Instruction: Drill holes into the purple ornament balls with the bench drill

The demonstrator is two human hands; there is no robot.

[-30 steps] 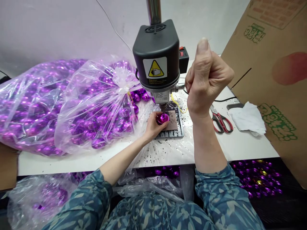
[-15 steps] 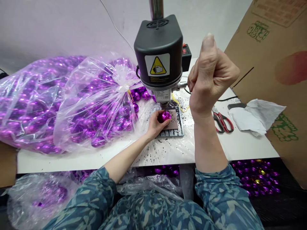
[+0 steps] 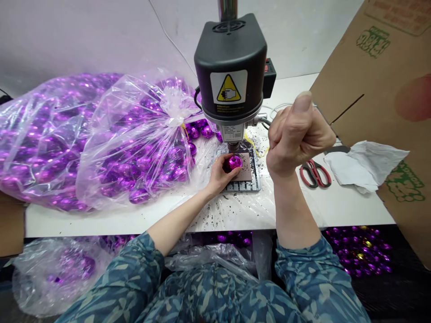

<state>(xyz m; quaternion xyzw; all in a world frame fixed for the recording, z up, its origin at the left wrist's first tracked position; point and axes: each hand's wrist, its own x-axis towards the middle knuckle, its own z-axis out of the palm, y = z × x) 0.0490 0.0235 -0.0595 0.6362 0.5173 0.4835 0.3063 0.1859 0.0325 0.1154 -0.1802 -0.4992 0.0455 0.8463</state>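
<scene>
A shiny purple faceted ball (image 3: 235, 162) sits on a brown board (image 3: 245, 172) under the drill press (image 3: 230, 72). My left hand (image 3: 220, 172) is closed around the ball's left side, thumb in front and fingers behind. To the right of the machine head, my right hand (image 3: 298, 134) is wrapped in a fist round the drill press's feed lever (image 3: 263, 120); most of the lever is hidden by the fist. Beneath the board lies the slotted metal base (image 3: 255, 185), sprinkled with dark shavings. The chuck hangs close above the ball; whether the bit touches it I cannot tell.
Large clear bags of purple balls (image 3: 134, 148) fill the table's left side. Red-and-black scissors (image 3: 315, 174) and crumpled white paper (image 3: 357, 166) lie on the right. A tall cardboard box (image 3: 380, 103) borders that side. More balls (image 3: 360, 251) are below the table edge.
My right fist has come down and nearer the table with the lever. My left hand stays on the ball. The camera view has shifted slightly.
</scene>
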